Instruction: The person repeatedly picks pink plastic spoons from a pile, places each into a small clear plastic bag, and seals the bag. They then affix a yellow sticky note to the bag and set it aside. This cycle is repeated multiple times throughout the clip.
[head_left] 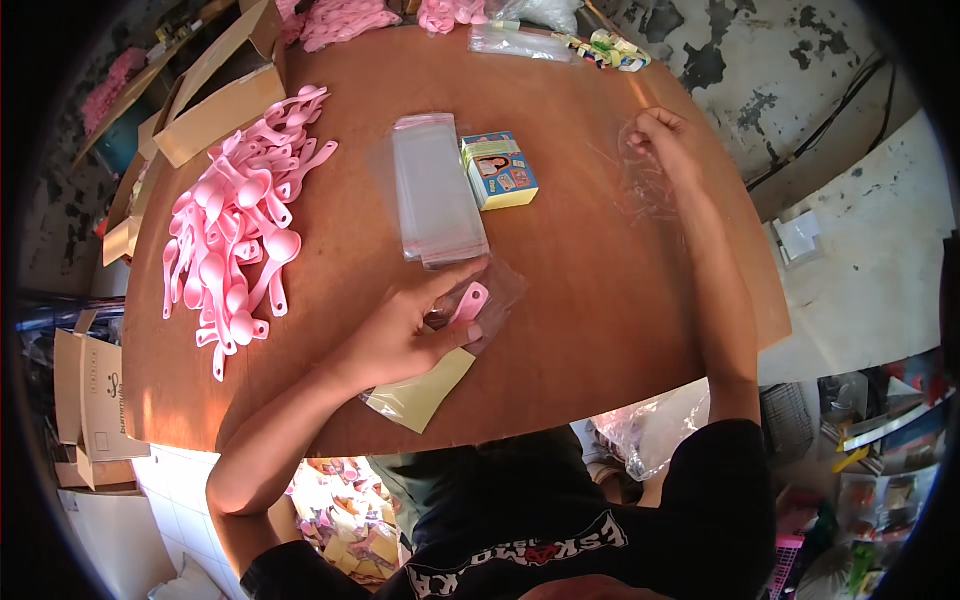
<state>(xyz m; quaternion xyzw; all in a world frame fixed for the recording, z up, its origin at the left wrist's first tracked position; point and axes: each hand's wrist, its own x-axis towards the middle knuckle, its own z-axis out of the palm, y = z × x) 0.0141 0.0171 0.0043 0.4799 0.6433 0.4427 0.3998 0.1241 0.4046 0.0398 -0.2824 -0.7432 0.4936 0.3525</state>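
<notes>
My left hand (415,325) is closed on a clear plastic bag (505,290) near the table's front edge. Inside the bag lie a pink measuring spoon (470,302), its handle end showing between thumb and forefinger, and a pale yellow card (428,393) that sticks out below the hand. The spoon's bowl is hidden. At the far right, my right hand (660,140) is closed with curled fingers above a scatter of thin clear plastic strips (650,195); what it pinches is too small to make out.
Past my left hand lies a stack of clear bags (432,190), beside a block of printed blue-and-yellow cards (500,172). A heap of pink spoons (235,225) covers the table's left side. Cardboard boxes (220,110) stand at the back left; more plastic packs (520,42) lie along the far edge.
</notes>
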